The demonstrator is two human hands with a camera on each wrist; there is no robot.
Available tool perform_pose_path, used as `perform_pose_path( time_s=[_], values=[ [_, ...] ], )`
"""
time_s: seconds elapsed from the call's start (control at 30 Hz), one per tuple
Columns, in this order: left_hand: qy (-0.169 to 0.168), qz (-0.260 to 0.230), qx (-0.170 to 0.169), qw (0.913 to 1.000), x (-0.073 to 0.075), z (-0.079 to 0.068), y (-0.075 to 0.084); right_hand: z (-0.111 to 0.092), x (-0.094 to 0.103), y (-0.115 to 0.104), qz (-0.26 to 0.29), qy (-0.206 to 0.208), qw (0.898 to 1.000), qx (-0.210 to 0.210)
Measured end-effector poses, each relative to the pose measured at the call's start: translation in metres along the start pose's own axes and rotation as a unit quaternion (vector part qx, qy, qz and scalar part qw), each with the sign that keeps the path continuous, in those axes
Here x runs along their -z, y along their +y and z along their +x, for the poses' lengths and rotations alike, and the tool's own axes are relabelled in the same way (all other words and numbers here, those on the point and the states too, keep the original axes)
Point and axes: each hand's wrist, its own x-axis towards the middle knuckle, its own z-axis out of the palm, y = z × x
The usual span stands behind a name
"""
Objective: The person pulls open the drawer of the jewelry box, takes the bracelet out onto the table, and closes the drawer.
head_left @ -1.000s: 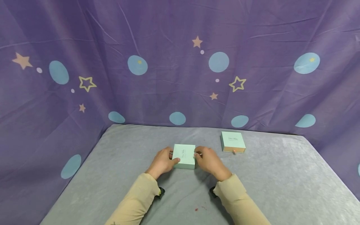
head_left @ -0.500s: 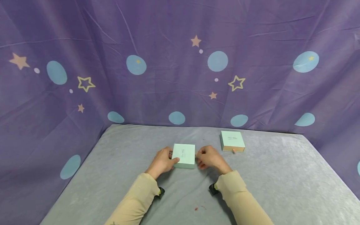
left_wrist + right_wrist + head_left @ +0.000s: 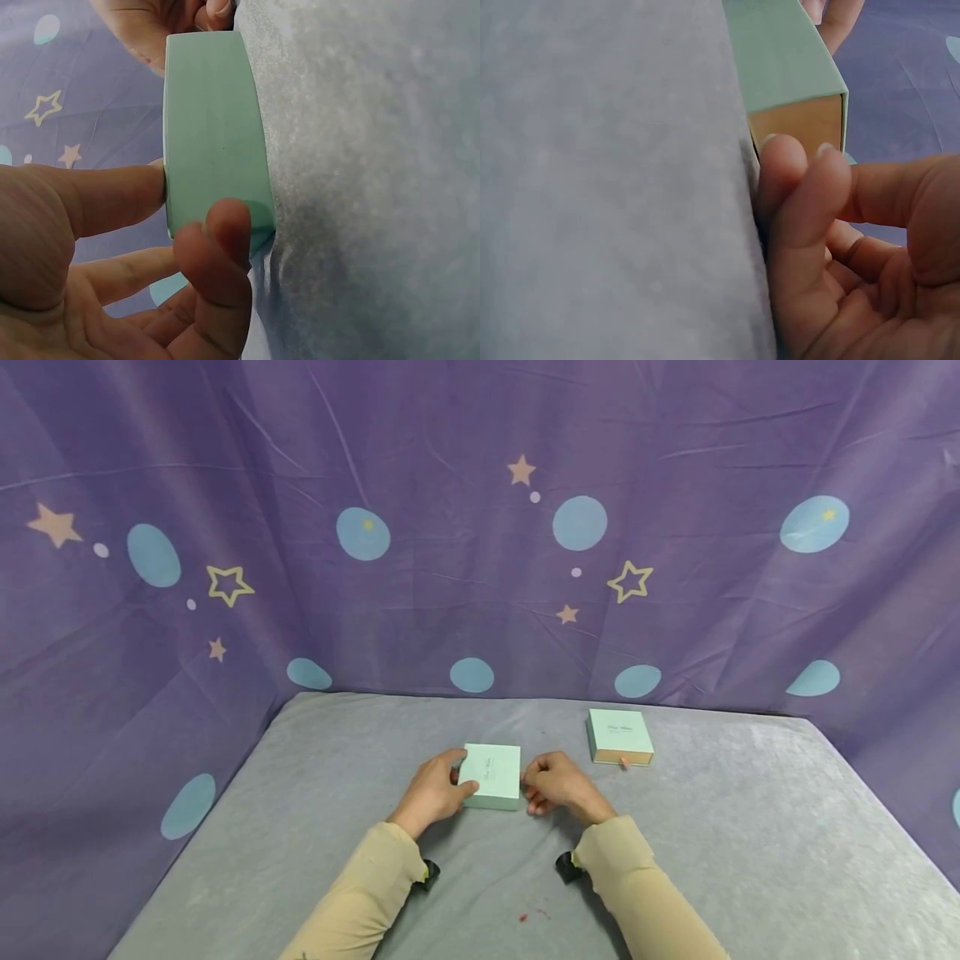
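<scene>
A pale green sliding gift box [image 3: 490, 770] lies on the grey cloth with its printed lid up. My left hand [image 3: 432, 787] grips its left end; in the left wrist view the thumb is at the top face and a curled finger touches the green side. At the box's right end is my right hand [image 3: 557, 781], its fingers curled. In the right wrist view the tan drawer front [image 3: 799, 124] sits within the sleeve, and my right fingertips [image 3: 784, 157] are bunched close before it. Anything between thumb and fingers there is hidden.
A second pale green box [image 3: 621, 732] stands at the back right, its tan drawer front and small orange pull tab facing me. Grey cloth [image 3: 300, 860] covers the table. A purple curtain [image 3: 450, 485] rises along the back and left. Small red marks [image 3: 523, 917] show near the front.
My right hand has drawn back slightly rightward from the box's edge, its lower fingers now showing. My left index finger has shifted up to the box's back left corner. The box stays in place.
</scene>
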Motion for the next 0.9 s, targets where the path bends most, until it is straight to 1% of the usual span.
perform_pose_path(
  time_s=[0.23,0.63,0.9],
  values=[
    [0.000,0.000,-0.001,1.0000,0.0004,-0.0005,-0.0001,-0.0021,0.0034,0.0008,0.010,-0.006,1.000,-0.006],
    [-0.009,-0.030,0.011,0.9994,-0.0006,-0.0009,-0.0014,-0.0030,0.0041,0.0027,0.006,-0.007,1.000,-0.004],
    [-0.003,-0.048,0.004,0.9988,-0.0024,-0.0018,-0.0032,-0.0011,0.0040,0.0040,0.003,-0.007,1.000,-0.004]
  ],
)
